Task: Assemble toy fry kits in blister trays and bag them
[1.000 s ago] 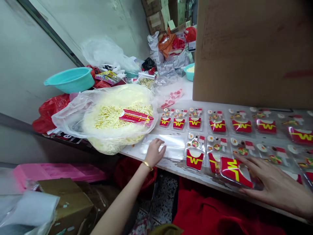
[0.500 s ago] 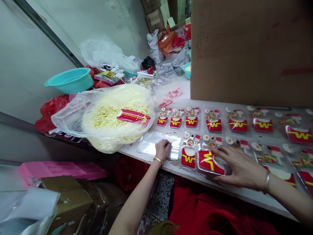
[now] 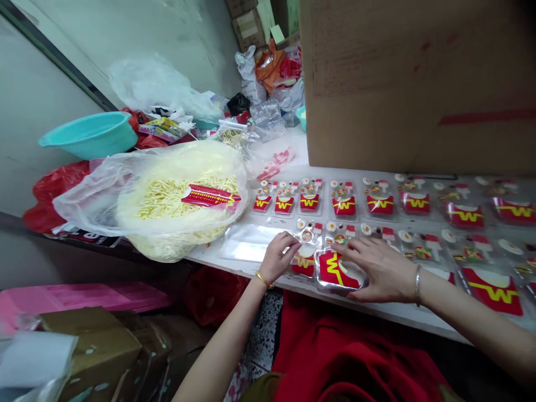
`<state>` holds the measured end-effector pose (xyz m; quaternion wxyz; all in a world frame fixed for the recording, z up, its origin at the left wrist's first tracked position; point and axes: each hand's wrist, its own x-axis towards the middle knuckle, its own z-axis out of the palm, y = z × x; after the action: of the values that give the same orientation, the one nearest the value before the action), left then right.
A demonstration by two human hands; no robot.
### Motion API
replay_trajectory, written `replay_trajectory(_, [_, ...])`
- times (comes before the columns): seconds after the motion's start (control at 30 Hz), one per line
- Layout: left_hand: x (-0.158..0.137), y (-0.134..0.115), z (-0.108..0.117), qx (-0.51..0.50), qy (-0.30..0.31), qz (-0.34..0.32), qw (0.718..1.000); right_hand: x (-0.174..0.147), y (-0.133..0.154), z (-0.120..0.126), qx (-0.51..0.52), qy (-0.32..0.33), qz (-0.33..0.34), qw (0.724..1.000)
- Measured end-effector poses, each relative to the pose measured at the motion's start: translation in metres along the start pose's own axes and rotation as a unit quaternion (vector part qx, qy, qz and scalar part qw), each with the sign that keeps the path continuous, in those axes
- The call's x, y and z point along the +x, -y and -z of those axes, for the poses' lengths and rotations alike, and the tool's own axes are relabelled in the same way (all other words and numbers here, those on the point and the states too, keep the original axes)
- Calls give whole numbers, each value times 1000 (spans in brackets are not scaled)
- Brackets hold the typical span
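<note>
My left hand (image 3: 280,258), closed in a pinch, grips the edge of a clear plastic bag (image 3: 300,258), which hazes the red and yellow insert beneath it. To its left lies a flat stack of clear bags (image 3: 245,245). My right hand (image 3: 379,269) holds a clear plastic blister pack (image 3: 339,272) between thumb and fingers. That pack is turned sideways, with a red fries carton marked by a yellow zigzag inside. Several similar packs (image 3: 380,205) with small toy food pieces stand in two rows on the white table (image 3: 209,257); my right hand partly hides some.
A large open bag of pale yellow toy fries (image 3: 167,198) lies left, with a flat red carton (image 3: 209,195) on it. Behind are a turquoise basin (image 3: 90,137) and heaped bags. A large cardboard box (image 3: 410,100) stands along the back right. Boxes (image 3: 92,340) sit below left.
My left hand has moved right from the bag stack to the nearest left pack, bringing a clear bag. My right hand stays on the sideways pack. The view has shifted right.
</note>
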<state>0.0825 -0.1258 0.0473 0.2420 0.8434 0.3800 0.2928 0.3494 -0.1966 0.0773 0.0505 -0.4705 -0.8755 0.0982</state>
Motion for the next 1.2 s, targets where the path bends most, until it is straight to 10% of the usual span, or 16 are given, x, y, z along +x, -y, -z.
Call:
replay_trajectory(0.37, [5, -5, -46, 24, 88, -81, 993, -4, -9, -25, 10, 71, -38, 997])
replay_trajectory(0.9, [-17, -36, -55, 318, 33, 79, 944, -6, 1, -38, -28, 31, -84, 996])
replay_trajectory(1.2, [-42, -53, -60, 239, 30, 129, 962, 0, 6, -39, -27, 20, -127, 991])
